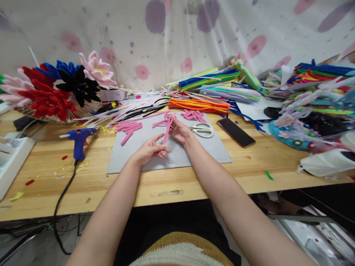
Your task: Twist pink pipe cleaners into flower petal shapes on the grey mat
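Observation:
Pink pipe cleaners (pixel 167 134) stretch between my two hands above a grey mat (pixel 137 165). My left hand (pixel 151 150) is closed on their lower end, with the index finger partly extended. Around the upper end, the fingers of my right hand (pixel 179 131) are closed. Short pink pipe cleaner pieces (pixel 129 129) lie on the mat to the left. A looped pink pipe cleaner shape (pixel 193 115) rests at the mat's back right. Beside my right hand are white-handled scissors (pixel 203 130), their blades partly hidden by that hand.
A blue glue gun (pixel 79 143) stands at left, its cord running off the table's front edge. Fuzzy flowers (pixel 52 102) fill a basket behind it. Bundles of coloured pipe cleaners (pixel 198 105) line the back. A black phone (pixel 236 132) lies right of the mat.

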Demonstrator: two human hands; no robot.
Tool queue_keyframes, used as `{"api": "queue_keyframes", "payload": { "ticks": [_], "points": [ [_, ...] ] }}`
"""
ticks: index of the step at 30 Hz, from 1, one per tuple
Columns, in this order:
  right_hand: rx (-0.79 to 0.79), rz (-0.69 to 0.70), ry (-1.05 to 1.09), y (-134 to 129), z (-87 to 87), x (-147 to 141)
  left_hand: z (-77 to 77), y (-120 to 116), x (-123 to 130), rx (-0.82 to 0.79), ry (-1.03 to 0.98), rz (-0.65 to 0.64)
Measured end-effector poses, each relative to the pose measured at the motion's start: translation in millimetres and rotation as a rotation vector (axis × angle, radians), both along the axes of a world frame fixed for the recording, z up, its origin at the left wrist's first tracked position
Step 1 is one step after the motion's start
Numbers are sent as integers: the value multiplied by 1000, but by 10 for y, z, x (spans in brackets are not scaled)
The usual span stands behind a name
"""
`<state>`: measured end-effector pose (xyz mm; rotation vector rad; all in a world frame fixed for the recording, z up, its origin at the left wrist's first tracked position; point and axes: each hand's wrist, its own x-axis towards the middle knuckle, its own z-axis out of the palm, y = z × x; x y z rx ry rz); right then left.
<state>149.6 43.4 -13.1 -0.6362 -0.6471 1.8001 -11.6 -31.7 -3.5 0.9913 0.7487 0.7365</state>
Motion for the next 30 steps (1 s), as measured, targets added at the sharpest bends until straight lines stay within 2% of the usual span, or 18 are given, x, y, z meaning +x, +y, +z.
{"api": "queue_keyframes", "payload": {
  "ticks": [10, 20, 30],
  "points": [
    [22, 117, 50, -78, 83, 20, 10, 23, -32, -75, -48, 12],
    [-73, 54, 130, 3, 21, 5, -29, 36, -45, -57, -41, -7],
    [-173, -29, 143, 30, -1, -10, 7, 22, -26, -50, -40, -15]
  ]
}}
